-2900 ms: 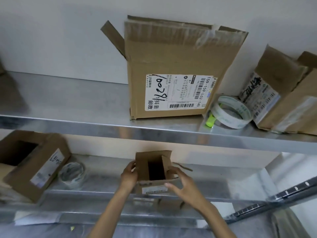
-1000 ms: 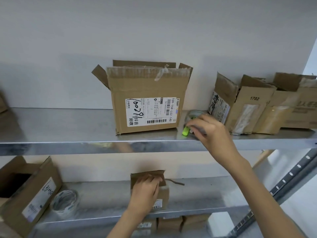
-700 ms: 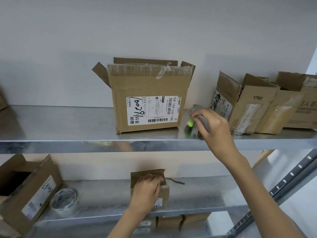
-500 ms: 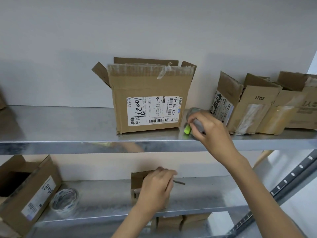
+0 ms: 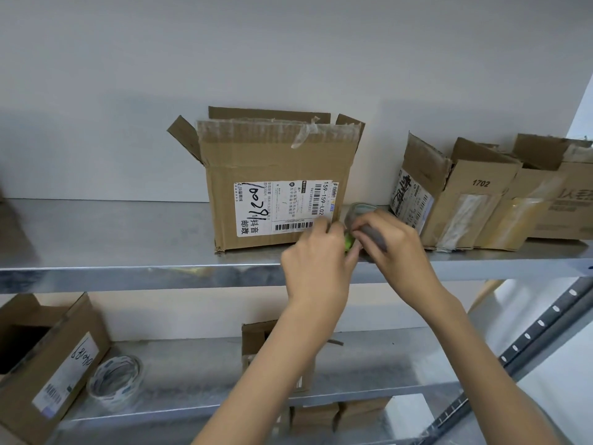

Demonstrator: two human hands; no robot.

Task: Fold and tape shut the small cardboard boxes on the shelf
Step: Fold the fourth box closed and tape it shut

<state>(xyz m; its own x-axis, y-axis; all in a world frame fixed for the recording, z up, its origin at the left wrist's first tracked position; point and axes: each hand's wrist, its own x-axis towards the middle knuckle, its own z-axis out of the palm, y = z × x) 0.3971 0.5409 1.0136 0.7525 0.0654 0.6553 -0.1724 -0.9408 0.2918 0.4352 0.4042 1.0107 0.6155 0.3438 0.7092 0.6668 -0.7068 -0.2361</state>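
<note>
A clear tape roll (image 5: pixel 357 209) with a bright green tab (image 5: pixel 348 245) sits on the upper metal shelf (image 5: pixel 112 242), right of a large open labelled box (image 5: pixel 276 175). My right hand (image 5: pixel 396 248) grips the roll from the right, fingers curled over it. My left hand (image 5: pixel 316 261) is up at the roll too, its fingertips pinching at the green tab. The small cardboard box (image 5: pixel 255 338) stands on the lower shelf (image 5: pixel 192 364), partly hidden behind my left forearm, with no hand on it and a flap standing up.
Several open boxes (image 5: pixel 465 194) crowd the upper shelf's right end. On the lower shelf, a tilted open box (image 5: pixel 48 358) and a second tape roll (image 5: pixel 114 382) lie at left. A perforated shelf upright (image 5: pixel 529 332) slants at right. More small boxes (image 5: pixel 337 415) sit below.
My left hand let go of the small box on the lower shelf and rose to the tape roll. My right hand stayed on the roll on the upper shelf.
</note>
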